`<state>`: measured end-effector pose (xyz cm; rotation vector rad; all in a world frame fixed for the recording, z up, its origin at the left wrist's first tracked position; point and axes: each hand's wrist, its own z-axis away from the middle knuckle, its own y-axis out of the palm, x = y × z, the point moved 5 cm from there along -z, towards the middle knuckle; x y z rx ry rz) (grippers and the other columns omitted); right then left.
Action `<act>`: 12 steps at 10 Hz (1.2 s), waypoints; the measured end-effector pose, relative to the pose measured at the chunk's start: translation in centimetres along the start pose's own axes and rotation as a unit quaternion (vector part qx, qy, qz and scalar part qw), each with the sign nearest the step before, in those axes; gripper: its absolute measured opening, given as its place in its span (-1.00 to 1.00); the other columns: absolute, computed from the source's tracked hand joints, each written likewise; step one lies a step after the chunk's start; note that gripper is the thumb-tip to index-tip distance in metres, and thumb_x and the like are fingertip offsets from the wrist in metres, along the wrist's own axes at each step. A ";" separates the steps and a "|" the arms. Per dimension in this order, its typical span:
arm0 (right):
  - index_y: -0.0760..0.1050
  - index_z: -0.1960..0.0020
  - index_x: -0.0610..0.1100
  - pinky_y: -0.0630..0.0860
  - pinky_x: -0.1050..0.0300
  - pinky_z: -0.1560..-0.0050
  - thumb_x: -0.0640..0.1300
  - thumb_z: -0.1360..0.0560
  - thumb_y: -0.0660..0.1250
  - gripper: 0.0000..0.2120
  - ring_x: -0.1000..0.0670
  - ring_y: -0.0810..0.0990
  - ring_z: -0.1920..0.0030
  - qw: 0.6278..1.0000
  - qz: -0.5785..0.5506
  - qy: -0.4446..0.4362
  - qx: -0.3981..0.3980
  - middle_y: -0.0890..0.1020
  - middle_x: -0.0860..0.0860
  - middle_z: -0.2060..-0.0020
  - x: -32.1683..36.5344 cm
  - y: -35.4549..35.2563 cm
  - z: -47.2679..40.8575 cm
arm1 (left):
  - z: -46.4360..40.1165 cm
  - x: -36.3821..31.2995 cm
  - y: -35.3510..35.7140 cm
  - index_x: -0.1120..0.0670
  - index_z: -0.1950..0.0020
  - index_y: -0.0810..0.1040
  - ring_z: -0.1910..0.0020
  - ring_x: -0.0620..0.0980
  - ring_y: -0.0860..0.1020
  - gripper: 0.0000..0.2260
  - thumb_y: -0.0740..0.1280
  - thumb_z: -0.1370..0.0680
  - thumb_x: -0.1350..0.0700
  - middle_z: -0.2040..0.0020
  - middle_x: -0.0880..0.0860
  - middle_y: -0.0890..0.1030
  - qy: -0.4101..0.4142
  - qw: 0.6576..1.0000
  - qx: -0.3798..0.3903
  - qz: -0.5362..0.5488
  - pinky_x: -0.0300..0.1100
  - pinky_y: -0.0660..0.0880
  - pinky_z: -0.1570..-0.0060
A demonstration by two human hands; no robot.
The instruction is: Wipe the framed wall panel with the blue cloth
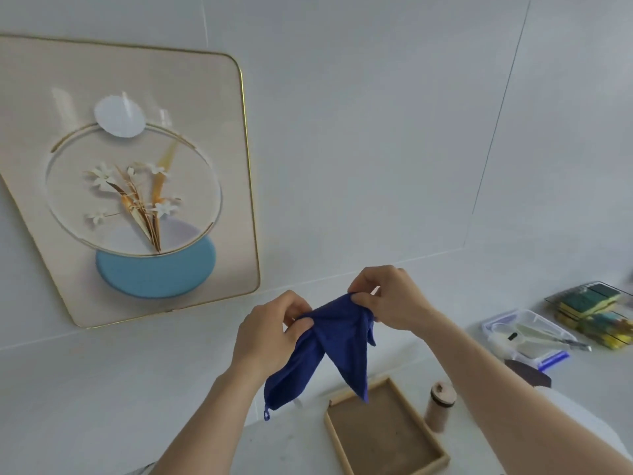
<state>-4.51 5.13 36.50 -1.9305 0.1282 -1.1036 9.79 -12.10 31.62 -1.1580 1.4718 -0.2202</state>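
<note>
The framed wall panel hangs on the white wall at the left, beige with a thin gold frame and a flower picture over a blue disc. The dark blue cloth hangs in the air to the right of and below the panel. My left hand pinches its upper left edge and my right hand pinches its upper right edge, so it droops in two folds. A small loop dangles from the cloth's lower left corner. Neither the hands nor the cloth touch the panel.
Below the cloth a shallow wooden tray lies on the white counter, with a small wooden cylinder jar beside it. At the right stand a clear plastic box of tools and a wire rack with sponges.
</note>
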 end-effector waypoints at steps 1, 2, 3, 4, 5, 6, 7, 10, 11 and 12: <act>0.56 0.21 0.17 0.65 -0.04 0.09 -0.21 -0.53 0.43 -0.71 0.07 0.57 0.33 1.000 -0.001 0.008 0.003 0.72 0.11 0.21 -3.5 0.0 -0.1 | -0.9 -0.3 3.1 -0.22 0.07 0.55 0.11 -0.34 0.62 -0.89 0.41 -0.60 -0.02 0.18 -0.31 0.68 -0.012 1.000 0.002 -0.016 -0.24 0.55 0.11; 0.57 0.18 0.16 0.64 0.01 0.10 -0.19 -0.53 0.42 -0.74 0.03 0.60 0.26 1.000 0.004 0.025 0.008 0.69 0.17 0.24 -7.1 0.5 0.0 | -1.4 -0.1 6.9 -0.26 0.12 0.51 0.12 -0.30 0.63 -0.83 0.42 -0.59 -0.01 0.19 -0.30 0.67 -0.031 0.999 0.015 -0.021 -0.21 0.58 0.11; 0.64 0.09 0.10 0.59 0.06 0.08 -0.17 -0.54 0.42 -0.84 -0.02 0.63 0.14 0.999 0.020 0.044 0.011 0.67 0.19 0.22 -10.7 1.4 0.1 | -1.6 0.4 11.1 -0.25 0.13 0.52 0.11 -0.24 0.66 -0.81 0.43 -0.58 0.01 0.17 -0.28 0.68 -0.060 0.998 0.033 -0.012 -0.14 0.62 0.09; 0.65 0.02 0.08 0.52 0.09 0.11 -0.16 -0.55 0.39 -0.86 -0.04 0.66 0.09 0.997 0.033 0.070 0.016 0.73 0.14 0.13 -14.1 2.5 0.4 | -1.6 1.2 15.1 -0.20 0.12 0.56 0.12 -0.23 0.66 -0.85 0.44 -0.56 0.06 0.15 -0.25 0.69 -0.098 0.994 0.045 0.013 -0.13 0.63 0.08; 0.65 -0.02 0.05 0.58 0.04 0.07 -0.17 -0.56 0.37 -0.85 -0.07 0.67 0.06 0.995 0.043 0.089 0.025 0.76 0.09 0.07 -17.4 3.7 0.8 | -1.5 2.2 19.1 -0.18 0.11 0.55 0.15 -0.26 0.65 -0.84 0.43 -0.56 0.08 0.15 -0.27 0.67 -0.133 0.989 0.063 0.021 -0.20 0.59 0.14; 0.64 -0.05 0.02 0.62 -0.02 0.03 -0.16 -0.58 0.34 -0.86 -0.10 0.66 0.03 0.992 0.052 0.107 0.042 0.75 0.05 0.04 -20.3 5.5 1.6 | -0.8 3.3 22.6 -0.19 0.04 0.49 0.17 -0.29 0.60 -0.82 0.42 -0.60 0.08 0.14 -0.30 0.60 -0.155 0.984 0.088 0.008 -0.34 0.47 0.25; 0.64 -0.07 -0.01 0.59 -0.03 0.06 -0.17 -0.59 0.34 -0.86 -0.14 0.65 0.01 0.991 0.044 0.120 0.048 0.74 0.01 0.02 -23.0 7.8 2.7 | 0.2 4.3 25.3 -0.21 0.01 0.47 0.17 -0.27 0.58 -0.78 0.41 -0.61 0.11 0.13 -0.29 0.58 -0.178 0.978 0.107 0.002 -0.25 0.53 0.15; 0.26 -0.62 0.10 0.53 -0.15 -0.41 0.03 -0.65 0.34 -0.43 -0.19 0.40 -0.53 0.954 0.116 0.128 0.246 0.41 -0.05 -0.56 -28.8 15.4 8.0 | 3.9 7.5 30.2 -0.13 -0.58 0.32 -0.51 0.01 0.47 -0.51 0.32 -0.65 -0.11 -0.55 -0.08 0.47 -0.184 0.940 0.272 -0.089 -0.08 0.43 -0.39; -0.10 -0.69 0.14 0.21 -0.25 -0.63 0.28 -0.59 0.32 -0.15 -0.18 -0.09 -0.71 0.929 0.145 0.143 0.310 -0.03 -0.08 -0.72 -30.2 16.7 9.6 | 4.5 8.3 30.2 -0.09 -0.69 0.10 -0.70 0.07 0.16 -0.32 0.20 -0.64 -0.30 -0.71 -0.01 0.20 -0.142 0.928 0.293 -0.183 0.07 0.09 -0.66; -0.22 -0.68 0.17 -0.15 -0.38 -0.64 0.50 -0.50 0.20 -0.03 -0.19 -0.28 -0.69 0.923 0.187 0.132 0.309 -0.19 -0.08 -0.71 -30.5 16.7 10.2 | 4.9 8.6 29.5 -0.13 -0.72 -0.09 -0.74 0.05 -0.15 -0.23 0.05 -0.61 -0.43 -0.76 -0.04 -0.07 -0.113 0.919 0.293 -0.238 0.14 -0.23 -0.68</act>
